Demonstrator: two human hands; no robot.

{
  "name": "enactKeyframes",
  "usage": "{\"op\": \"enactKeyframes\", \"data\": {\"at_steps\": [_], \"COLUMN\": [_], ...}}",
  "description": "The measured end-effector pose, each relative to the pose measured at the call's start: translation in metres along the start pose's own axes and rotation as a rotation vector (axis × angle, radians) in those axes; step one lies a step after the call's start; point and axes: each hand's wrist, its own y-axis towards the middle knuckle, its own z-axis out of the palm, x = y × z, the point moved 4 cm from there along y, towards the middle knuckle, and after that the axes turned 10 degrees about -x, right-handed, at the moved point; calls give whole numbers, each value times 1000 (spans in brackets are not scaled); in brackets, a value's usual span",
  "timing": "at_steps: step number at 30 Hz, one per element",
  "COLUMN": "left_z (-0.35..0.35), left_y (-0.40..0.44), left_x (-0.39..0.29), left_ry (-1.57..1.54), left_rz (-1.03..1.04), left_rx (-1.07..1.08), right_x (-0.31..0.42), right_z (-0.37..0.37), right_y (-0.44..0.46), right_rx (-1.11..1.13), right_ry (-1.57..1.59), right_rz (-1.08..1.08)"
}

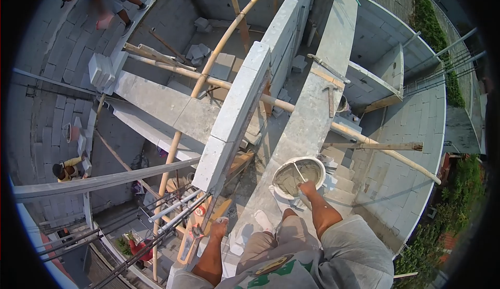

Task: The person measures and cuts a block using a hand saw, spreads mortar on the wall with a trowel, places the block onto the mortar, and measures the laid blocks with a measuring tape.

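Right hand (309, 187): pale tool (299, 171) was grasped; mortar (286, 180) seemingly was being worked, steady scooping required. Left hand (219, 227): grip was indiscernible.

No readable text, numbers or signs anywhere in your head view. Nearest thing to lettering: the print (281, 271) on the front of your grey shirt (346, 260), green shapes with a brownish-yellow patch alongside. You see it foreshortened from above and part of it is cut off, so you can't make out a word or brand, or even tell whether the green shapes are letters. The red-and-white round thing (199, 211) near the upper end of the wooden board (186, 247) is too small for you to tell if it's marked.
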Motion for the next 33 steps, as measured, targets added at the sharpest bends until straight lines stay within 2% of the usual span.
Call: {"op": "enactKeyframes", "data": {"at_steps": [3, 5, 11, 13, 16, 19, 22, 23, 26, 29, 33], "left_z": [15, 17, 38, 47, 56, 60, 68, 75, 49, 65, 59], "left_y": [40, 46, 69, 73, 86, 93, 122, 137, 126, 171, 184], "left_x": [24, -9, -82, -99, -113, -119, -112, -104, -154, -148, -239], "left_ry": [-211, -242, -256, -251, -82, -129, -71, -23, 316, 140, 0], "left_rz": [36, 52, 174, 176, 251, 179, 165, 141, 170, 136, 164], "left_rx": [62, 74, 102, 122, 104, 148, 127, 155, 85, 129, 110], "right_x": [-5, 7, -18, -56, -56, -75, -67, -79, -40, -59, -60], "right_z": [-33, -63, -106, -109, -129, -148, -166, -164, -195, -202, -227], "right_y": [-25, -45, -58, -44, -46, -66, -49, -39, -54, -39, -18], "right_rx": [-29, -87, -195, -237, -348, -353, -366, -463, -366, -405, -537], "right_ry": [41, 56, 248, 280, 425, 408, 431, 401, 520, 579, 623], "right_rz": [46, 85, 229, 290, 307, 397, 372, 376, 521, 635, 720]}}
